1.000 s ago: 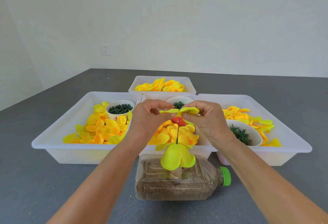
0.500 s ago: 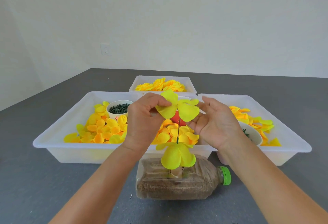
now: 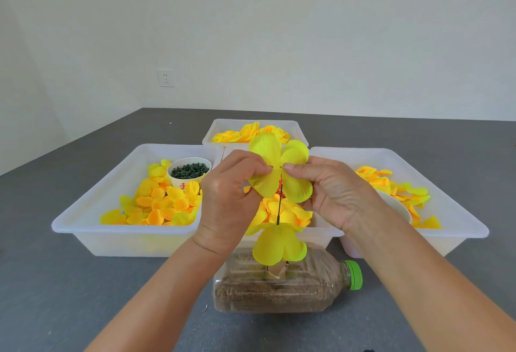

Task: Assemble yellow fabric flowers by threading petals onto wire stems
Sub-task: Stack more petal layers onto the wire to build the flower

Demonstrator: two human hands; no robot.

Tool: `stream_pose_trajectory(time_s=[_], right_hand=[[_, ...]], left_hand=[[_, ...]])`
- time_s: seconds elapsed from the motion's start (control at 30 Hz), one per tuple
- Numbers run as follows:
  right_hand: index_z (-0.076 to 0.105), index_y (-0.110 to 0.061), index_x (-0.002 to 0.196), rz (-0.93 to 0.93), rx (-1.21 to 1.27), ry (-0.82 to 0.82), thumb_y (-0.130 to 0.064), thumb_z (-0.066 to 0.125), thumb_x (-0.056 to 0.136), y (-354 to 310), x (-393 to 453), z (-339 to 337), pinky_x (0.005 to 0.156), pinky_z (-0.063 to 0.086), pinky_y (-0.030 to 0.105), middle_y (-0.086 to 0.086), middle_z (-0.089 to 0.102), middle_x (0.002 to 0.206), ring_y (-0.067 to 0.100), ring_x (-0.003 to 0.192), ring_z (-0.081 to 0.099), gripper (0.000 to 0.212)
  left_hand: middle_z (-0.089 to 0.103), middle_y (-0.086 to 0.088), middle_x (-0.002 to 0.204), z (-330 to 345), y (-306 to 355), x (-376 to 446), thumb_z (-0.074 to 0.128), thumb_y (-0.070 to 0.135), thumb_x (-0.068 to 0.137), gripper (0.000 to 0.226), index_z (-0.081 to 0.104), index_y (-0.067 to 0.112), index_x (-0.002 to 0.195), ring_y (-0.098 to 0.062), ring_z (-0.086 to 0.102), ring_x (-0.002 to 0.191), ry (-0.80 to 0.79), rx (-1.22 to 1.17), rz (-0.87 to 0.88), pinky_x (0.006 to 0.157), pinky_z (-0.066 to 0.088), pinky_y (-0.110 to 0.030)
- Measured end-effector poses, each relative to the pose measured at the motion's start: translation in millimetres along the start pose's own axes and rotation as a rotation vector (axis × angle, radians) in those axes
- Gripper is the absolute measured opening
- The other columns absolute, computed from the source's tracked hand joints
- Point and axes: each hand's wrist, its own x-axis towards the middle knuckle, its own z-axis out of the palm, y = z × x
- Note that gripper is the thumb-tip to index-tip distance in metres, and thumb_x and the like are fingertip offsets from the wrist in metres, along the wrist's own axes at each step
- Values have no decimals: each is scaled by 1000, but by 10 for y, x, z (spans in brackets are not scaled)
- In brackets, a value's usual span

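A yellow four-lobed fabric petal piece (image 3: 280, 166) faces me, held at its centre from both sides. My left hand (image 3: 231, 192) pinches its left half and my right hand (image 3: 329, 189) pinches its right half, thumb tip by the centre hole. A thin dark wire stem (image 3: 279, 206) runs down behind the piece to a second yellow petal layer (image 3: 277, 244) lower on the wire. The stem stands in a plastic bottle (image 3: 284, 287) lying on its side, filled with brown grains, green cap to the right.
White trays of loose yellow petals sit behind: the left tray (image 3: 83, 212), the right tray (image 3: 458, 212), the far tray (image 3: 212, 135). A paper cup of dark green bits (image 3: 190, 173) stands in the left tray. The grey table (image 3: 69, 296) lies around them.
The petal piece went from lying flat between my fingers to tilted up facing me and a little higher. My right thumb has closed onto its centre.
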Motion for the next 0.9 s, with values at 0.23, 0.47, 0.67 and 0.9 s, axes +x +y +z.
stream_pose_trajectory(time_s=[0.23, 0.47, 0.67, 0.9], right_hand=[[66, -2, 94, -3, 4, -9, 4, 60, 78, -111, -66, 23, 47, 54, 26, 13, 69, 79, 21, 59, 66, 18], [67, -2, 93, 46, -123, -4, 0, 65, 77, -135, -92, 18, 57, 55, 31, 14, 69, 81, 21, 62, 65, 16], [63, 5, 110, 75, -196, 34, 2, 65, 77, -101, -79, 30, 82, 52, 44, 22, 67, 100, 30, 80, 63, 33], [65, -5, 105, 143, -213, 44, -5, 64, 80, -63, -42, -8, 56, 49, 28, 13, 65, 86, 22, 65, 60, 25]], left_hand=[[67, -11, 79, -52, 111, 53, 73, -16, 62, 21, 72, 0, 76, -16, 57, 70, -17, -1, 37, 59, 48, -27], [67, -12, 82, -105, 127, 61, 79, -13, 59, 27, 74, 1, 82, -14, 58, 75, -98, 53, 68, 62, 48, -30], [66, -11, 80, -123, 96, -16, 75, -10, 63, 22, 75, 2, 81, -23, 62, 66, -131, 75, 80, 59, 47, -31], [66, -11, 81, -86, 51, -85, 73, 0, 65, 14, 74, 1, 79, -22, 63, 70, -157, 53, 51, 58, 51, -29]])
